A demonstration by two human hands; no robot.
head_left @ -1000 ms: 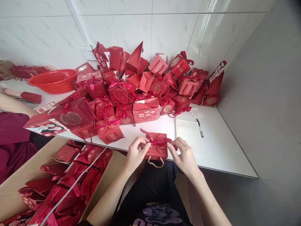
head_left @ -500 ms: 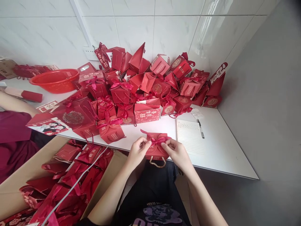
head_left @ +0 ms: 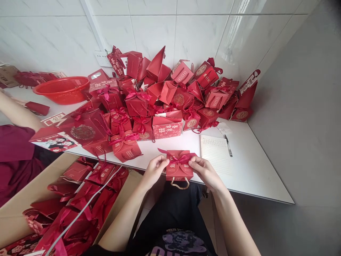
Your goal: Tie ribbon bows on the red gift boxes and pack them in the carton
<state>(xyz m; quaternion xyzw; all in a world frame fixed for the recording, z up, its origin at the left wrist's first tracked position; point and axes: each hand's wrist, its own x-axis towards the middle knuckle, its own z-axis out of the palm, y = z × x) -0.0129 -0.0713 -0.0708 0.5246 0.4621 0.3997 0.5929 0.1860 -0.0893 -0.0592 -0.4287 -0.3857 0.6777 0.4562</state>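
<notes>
A small red gift box [head_left: 179,173] with a gold cord handle sits at the table's front edge. Across its top runs a red ribbon [head_left: 181,159] tied in a bow. My left hand [head_left: 156,169] pinches the ribbon at the left of the bow. On the other side my right hand [head_left: 205,170] has thumb and fingers closed on the bow's right part. One loose ribbon end points up and left beyond the box.
Many red gift boxes [head_left: 167,128] are heaped along the wall. A notebook [head_left: 215,153] and a pen [head_left: 228,145] lie to the right. At the left are a red plastic basket [head_left: 62,93], a cardboard carton [head_left: 124,195] filled with red boxes, and another person's arm [head_left: 22,112].
My hands have moved slightly apart along the ribbon, the right one outward to the right. More of the box top now shows between them.
</notes>
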